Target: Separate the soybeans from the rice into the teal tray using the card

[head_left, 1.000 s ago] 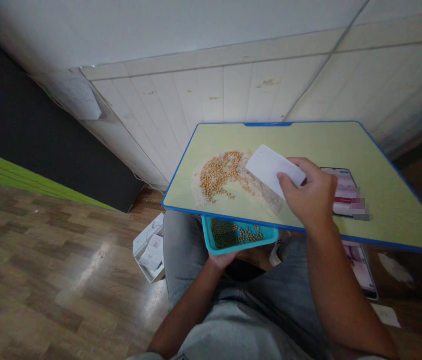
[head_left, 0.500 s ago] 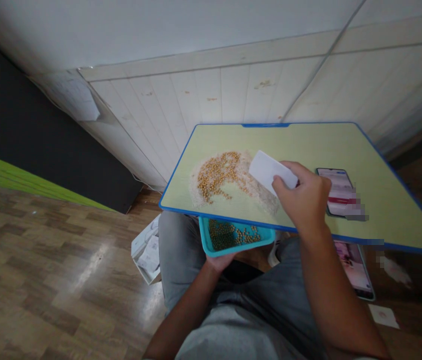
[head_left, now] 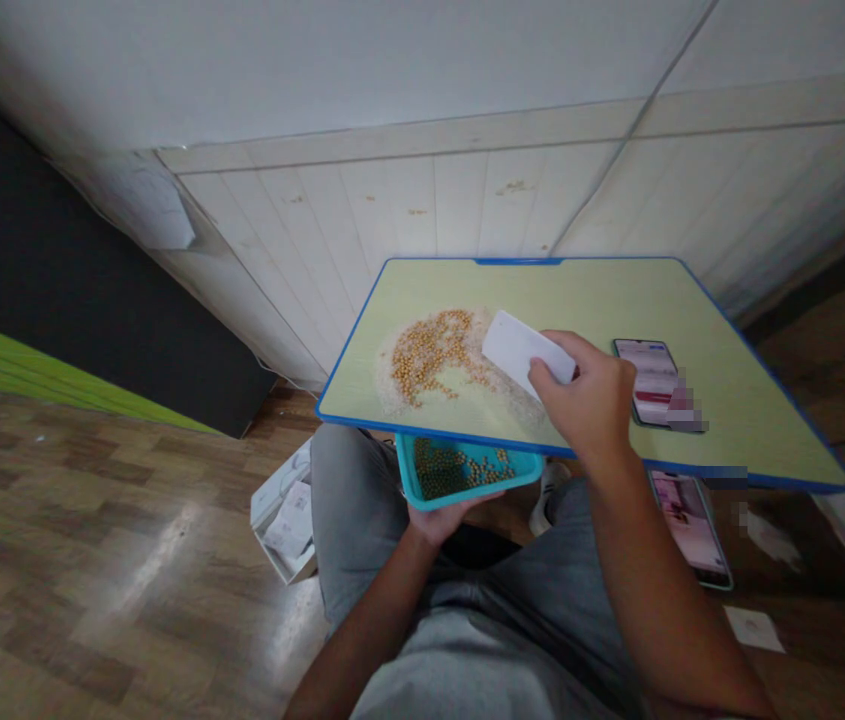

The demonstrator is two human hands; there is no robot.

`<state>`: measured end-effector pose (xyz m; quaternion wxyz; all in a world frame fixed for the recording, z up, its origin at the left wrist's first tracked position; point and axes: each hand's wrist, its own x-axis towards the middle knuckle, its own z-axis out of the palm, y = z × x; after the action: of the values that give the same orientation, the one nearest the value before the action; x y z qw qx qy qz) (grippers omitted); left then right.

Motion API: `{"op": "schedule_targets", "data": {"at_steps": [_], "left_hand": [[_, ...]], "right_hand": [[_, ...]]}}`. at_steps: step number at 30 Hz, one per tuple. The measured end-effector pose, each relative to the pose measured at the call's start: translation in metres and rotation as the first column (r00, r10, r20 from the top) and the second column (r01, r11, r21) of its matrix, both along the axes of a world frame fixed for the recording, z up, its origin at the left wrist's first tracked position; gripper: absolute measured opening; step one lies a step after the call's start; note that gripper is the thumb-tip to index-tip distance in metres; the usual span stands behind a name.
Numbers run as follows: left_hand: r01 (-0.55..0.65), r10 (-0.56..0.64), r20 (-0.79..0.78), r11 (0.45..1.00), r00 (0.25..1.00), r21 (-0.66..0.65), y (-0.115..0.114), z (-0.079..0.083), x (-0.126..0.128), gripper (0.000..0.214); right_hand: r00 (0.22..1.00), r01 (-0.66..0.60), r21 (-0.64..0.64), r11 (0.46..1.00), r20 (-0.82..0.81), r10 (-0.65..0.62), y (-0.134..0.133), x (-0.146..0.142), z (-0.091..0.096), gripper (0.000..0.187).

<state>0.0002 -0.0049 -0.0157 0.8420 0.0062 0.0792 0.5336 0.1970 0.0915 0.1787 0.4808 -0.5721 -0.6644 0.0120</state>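
Note:
My right hand point(head_left: 591, 385) pinches a flat white card point(head_left: 523, 348) between thumb and fingers. The card is tilted over the right side of a spread of rice point(head_left: 390, 392) and round yellow beans point(head_left: 422, 350) on the pale green tabletop point(head_left: 579, 290). Under the table's front edge, my left hand point(head_left: 441, 518) grips a turquoise plastic basket point(head_left: 467, 497) from below, its fingers mostly hidden. Yellow beans lie inside the basket, with darker, greenish ones on its left side.
A phone point(head_left: 651, 385) lies on the table to the right of my right hand. Another lit screen point(head_left: 692, 530) sits lower, beyond the table's front edge. A white box point(head_left: 283, 520) with papers stands on the floor by my left leg. The wall point(head_left: 392, 215) rises behind the table.
The view has shifted a little, so the table sits slightly lower and farther left. Both hands keep their holds on card and basket; the bean and rice spread looks the same.

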Motion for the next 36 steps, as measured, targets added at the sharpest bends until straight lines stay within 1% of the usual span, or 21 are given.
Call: {"op": "schedule_targets", "data": {"at_steps": [3,8,13,17,23,28,33,36], "left_hand": [[-0.004,0.004,-0.006,1.000,1.000,-0.017,0.001,0.002,0.000,0.088],[-0.013,0.012,-0.006,0.998,1.000,-0.057,0.004,0.003,-0.001,0.087],[-0.005,0.005,-0.006,0.999,1.000,-0.041,0.003,0.001,-0.001,0.086],[-0.012,0.012,-0.009,1.000,1.000,-0.015,0.001,-0.003,-0.002,0.084],[-0.025,0.024,-0.020,0.999,1.000,-0.020,0.001,-0.003,-0.002,0.085],[-0.008,0.008,-0.024,1.000,1.000,-0.027,0.001,-0.002,-0.001,0.088],[-0.009,0.009,-0.019,1.000,1.000,-0.006,0.000,-0.005,-0.001,0.086],[-0.012,0.012,-0.014,1.000,1.000,-0.001,0.000,-0.006,-0.002,0.086]], "right_hand": [[1.000,0.012,-0.011,1.000,0.008,-0.012,-0.001,0.000,0.000,0.032],[0.998,-0.066,-0.019,0.998,-0.001,0.066,-0.004,-0.005,-0.001,0.032],[0.999,-0.028,-0.014,1.000,0.018,0.028,-0.007,-0.009,-0.005,0.034],[0.997,-0.068,-0.026,0.997,0.023,0.069,-0.008,-0.011,-0.006,0.034],[0.999,-0.045,-0.015,0.999,0.021,0.045,-0.009,-0.012,-0.007,0.034],[0.994,-0.104,-0.060,0.993,0.024,0.106,-0.010,-0.015,-0.010,0.034],[0.998,-0.063,-0.050,0.997,0.022,0.064,-0.010,-0.015,-0.012,0.035],[0.996,-0.085,-0.052,0.995,0.036,0.087,-0.009,-0.017,-0.014,0.034]]}}
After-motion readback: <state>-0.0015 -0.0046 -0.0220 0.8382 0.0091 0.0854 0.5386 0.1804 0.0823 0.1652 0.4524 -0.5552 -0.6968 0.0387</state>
